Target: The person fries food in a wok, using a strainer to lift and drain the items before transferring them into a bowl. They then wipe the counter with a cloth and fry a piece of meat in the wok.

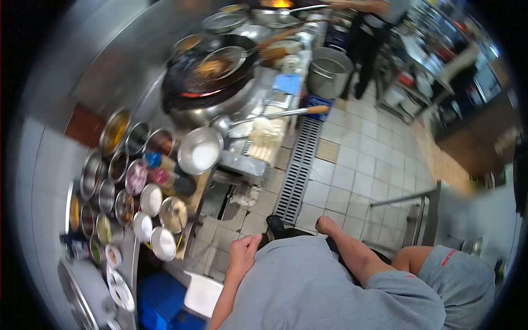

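Note:
My left hand (246,254) is closed at my left side, close to the front of my grey shirt, and I see nothing in it. In front of my body my right hand (327,225) is closed in a fist, above the tiled floor, with nothing showing in it. Neither hand touches the cookware. Ahead on the left, a wok (203,91) sits on the stove with a wire strainer (223,61) holding browned food over it. A ladle (264,116) with a wooden handle end lies across the counter beside a steel bowl (200,151) of white contents.
Several bowls of ingredients, squeeze bottles (159,160) and a white bin (203,294) stand at left. A floor drain grate (298,170) runs ahead. A large pot (329,71) stands near another person. A second person's grey sleeve (456,275) is close on my right.

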The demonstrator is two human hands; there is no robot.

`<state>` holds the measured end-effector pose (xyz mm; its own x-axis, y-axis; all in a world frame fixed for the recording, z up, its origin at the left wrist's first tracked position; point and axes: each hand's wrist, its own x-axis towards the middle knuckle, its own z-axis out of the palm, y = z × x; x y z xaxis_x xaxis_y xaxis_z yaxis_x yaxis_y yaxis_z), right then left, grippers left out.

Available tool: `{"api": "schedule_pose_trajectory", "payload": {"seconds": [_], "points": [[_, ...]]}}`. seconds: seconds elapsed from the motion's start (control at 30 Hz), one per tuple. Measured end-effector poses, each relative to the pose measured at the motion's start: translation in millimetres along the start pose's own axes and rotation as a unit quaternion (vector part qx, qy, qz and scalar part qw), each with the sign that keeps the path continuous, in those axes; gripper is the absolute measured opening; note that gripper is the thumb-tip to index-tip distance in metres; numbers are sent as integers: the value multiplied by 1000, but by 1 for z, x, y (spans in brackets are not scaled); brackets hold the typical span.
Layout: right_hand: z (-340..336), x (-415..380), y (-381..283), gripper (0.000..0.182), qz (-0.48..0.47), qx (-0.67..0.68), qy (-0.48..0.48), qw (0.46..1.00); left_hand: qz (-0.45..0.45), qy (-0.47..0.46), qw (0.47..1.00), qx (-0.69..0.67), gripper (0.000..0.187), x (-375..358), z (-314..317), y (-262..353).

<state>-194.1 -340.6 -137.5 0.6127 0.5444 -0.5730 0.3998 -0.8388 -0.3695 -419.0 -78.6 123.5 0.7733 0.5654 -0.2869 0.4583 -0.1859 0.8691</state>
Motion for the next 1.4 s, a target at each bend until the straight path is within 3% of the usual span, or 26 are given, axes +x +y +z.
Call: {"api": "schedule_pose_trajectory", "payload": {"seconds": [0.13,0.2,0.3,0.4,0.47,0.53,0.57,0.63,0.7,0.73,0.8,0.83,0.97,1.07,1.13,1.2,1.27,1.3,1.33,1.37,1.4], "points": [[0,-54,8,23,77,46,41,995,26,-89,996,-17,44,17,-11,7],[6,-86,1,26,163,105,52,980,37,-143,989,-26,45,19,-12,14],[43,-122,6,35,177,129,70,973,73,-194,978,4,43,18,-12,27],[73,-173,-18,43,288,189,122,931,116,-262,958,8,35,16,-4,57],[89,-203,-32,42,348,261,164,885,199,-310,929,-32,28,16,7,89],[122,-231,-38,42,378,274,205,860,204,-342,913,-95,14,9,10,133],[141,-248,-42,42,383,277,235,849,266,-317,902,-120,3,4,12,160],[163,-285,-59,42,431,300,263,810,427,-279,839,-190,20,-1,5,210],[186,-314,-66,39,458,306,302,778,523,-220,745,-351,29,-24,10,276],[198,-325,-67,39,468,308,304,771,561,-222,705,-374,28,-26,7,295],[207,-343,-67,37,490,413,306,704,602,-236,652,-397,28,-29,8,324],[208,-350,-67,36,500,480,313,650,612,-242,638,-399,28,-31,10,332],[200,-371,-52,35,462,510,419,592,625,-251,626,-393,27,-37,20,343],[198,-382,-16,37,452,574,405,550,633,-210,640,-381,27,-40,6,335],[216,-395,23,33,374,641,308,595,637,-162,653,-376,26,-39,-16,324],[203,-392,32,30,452,575,234,641,644,-103,666,-361,26,-39,-43,312],[206,-376,34,26,474,601,232,600,647,-45,684,-334,26,-48,-69,296],[205,-369,36,24,467,611,175,615,648,-21,691,-320,25,-51,-81,288],[197,-357,33,26,453,590,103,660,649,5,697,-305,25,-57,-93,282],[212,-344,46,27,399,488,131,766,649,27,703,-288,25,-65,-103,275],[223,-327,57,27,357,430,137,818,649,49,708,-273,25,-71,-113,271]]}}
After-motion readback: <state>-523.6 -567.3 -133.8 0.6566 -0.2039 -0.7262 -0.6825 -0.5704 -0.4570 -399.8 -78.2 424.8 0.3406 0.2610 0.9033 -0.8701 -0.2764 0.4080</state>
